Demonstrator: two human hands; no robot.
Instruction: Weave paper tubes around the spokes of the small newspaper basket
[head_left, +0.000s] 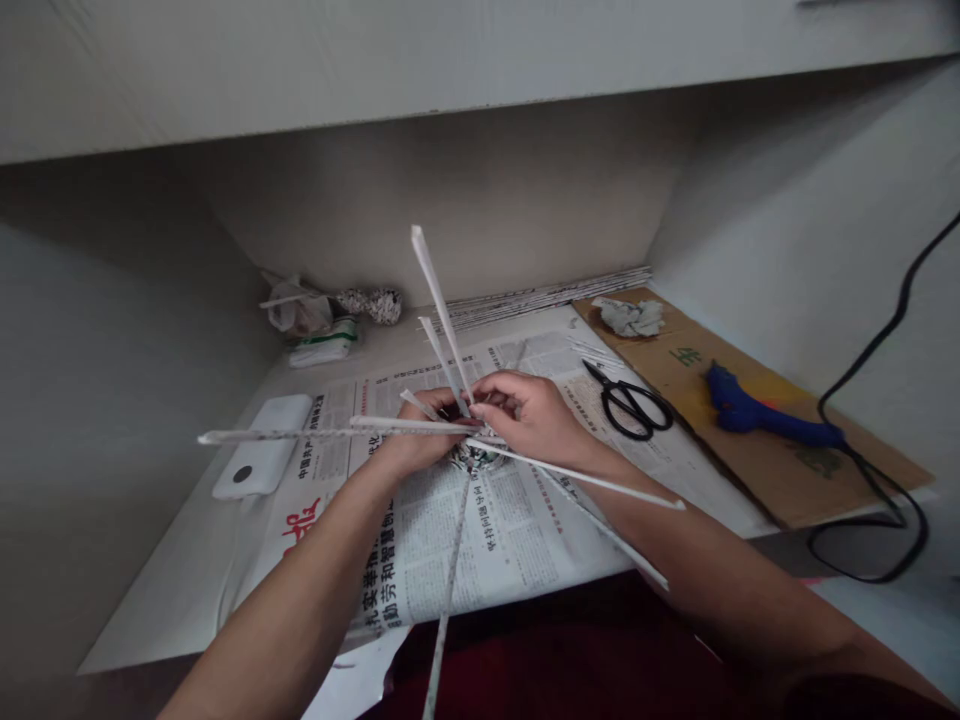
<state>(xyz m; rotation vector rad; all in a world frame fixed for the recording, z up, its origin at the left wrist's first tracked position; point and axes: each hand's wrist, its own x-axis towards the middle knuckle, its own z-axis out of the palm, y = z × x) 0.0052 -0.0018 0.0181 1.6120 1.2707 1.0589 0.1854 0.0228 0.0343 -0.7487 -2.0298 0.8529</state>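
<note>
Between my hands is a small woven piece [478,457] of rolled newspaper, low over the newspaper sheets. Several long rolled paper sticks stick out from it in all directions, one upright paper stick [433,285] rising highest. My left hand [427,440] is curled around the left side of the piece, its fingertips partly hidden behind the sticks. From the right, my right hand [529,410] pinches at the base of the sticks with thumb and forefinger. Another paper stick [585,472] passes under my right wrist toward the lower right.
Newspaper sheets [450,540] cover the table. Black scissors [634,405] lie to the right, beside cardboard [675,330] bearing a blue glue gun [765,410] with a black cord and crumpled paper [630,317]. A white device [262,445] lies left. Paper sticks [540,297] line the back wall.
</note>
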